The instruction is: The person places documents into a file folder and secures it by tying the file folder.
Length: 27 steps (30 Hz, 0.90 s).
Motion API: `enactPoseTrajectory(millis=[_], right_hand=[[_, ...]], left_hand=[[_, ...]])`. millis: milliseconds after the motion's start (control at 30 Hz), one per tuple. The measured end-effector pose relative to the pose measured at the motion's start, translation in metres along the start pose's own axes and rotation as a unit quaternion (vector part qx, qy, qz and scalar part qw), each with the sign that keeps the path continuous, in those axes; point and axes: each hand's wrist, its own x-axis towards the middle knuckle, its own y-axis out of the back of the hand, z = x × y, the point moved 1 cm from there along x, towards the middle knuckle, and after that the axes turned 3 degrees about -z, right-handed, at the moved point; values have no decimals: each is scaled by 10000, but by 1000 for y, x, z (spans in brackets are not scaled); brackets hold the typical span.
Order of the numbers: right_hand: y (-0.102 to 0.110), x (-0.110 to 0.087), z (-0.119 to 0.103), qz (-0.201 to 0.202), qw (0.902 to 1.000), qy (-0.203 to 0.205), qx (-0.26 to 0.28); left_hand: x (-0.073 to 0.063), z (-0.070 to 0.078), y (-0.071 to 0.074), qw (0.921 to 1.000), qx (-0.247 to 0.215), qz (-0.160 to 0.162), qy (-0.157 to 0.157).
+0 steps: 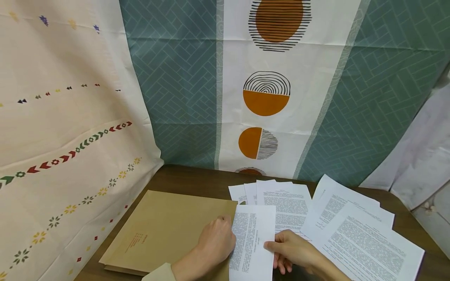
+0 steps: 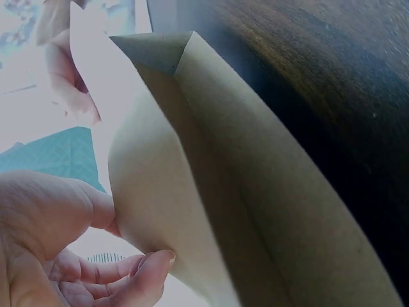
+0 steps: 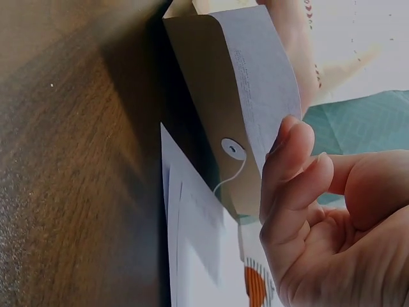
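A large brown document envelope (image 1: 168, 222) lies flat with its open side to the right. My left hand (image 1: 218, 239) pinches the top panel near that side; in the left wrist view, the envelope's mouth (image 2: 211, 147) gapes and its inside shows. A printed white sheet (image 1: 254, 234) lies sideways along the open side. My right hand (image 1: 293, 249) holds the sheet's right edge between thumb and curled fingers. In the right wrist view a white button (image 3: 234, 149) with a string sits on the envelope. Whether part of the sheet is inside the envelope, I cannot tell.
Behind the held sheet, several printed pages (image 1: 286, 199) are fanned out. More overlapping pages (image 1: 369, 242) spread to the right on the dark wooden table (image 1: 190, 177). A patterned cloth (image 1: 175, 97) hangs behind the table, and a cream cloth (image 1: 70, 128) hangs at left.
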Motion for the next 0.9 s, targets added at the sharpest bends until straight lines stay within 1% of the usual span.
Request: enactPoseTrajectory(millis=[300, 600, 667, 800, 900], right_hand=[[-7, 5, 0, -44, 9999, 25, 137], [-13, 14, -1, 54, 10000, -10, 72], [-13, 14, -1, 128, 9999, -23, 56], [-11, 12, -3, 431, 9991, 38, -9], [-9, 11, -4, 640, 9979, 101, -11]], left_hand=[[-1, 0, 1, 9999, -7, -105, 33], [-1, 0, 1, 9998, -24, -170, 112], [-1, 1, 2, 9997, -13, -169, 154], [-1, 1, 2, 9997, 1, -132, 210], [-1, 1, 2, 9998, -7, -85, 190]])
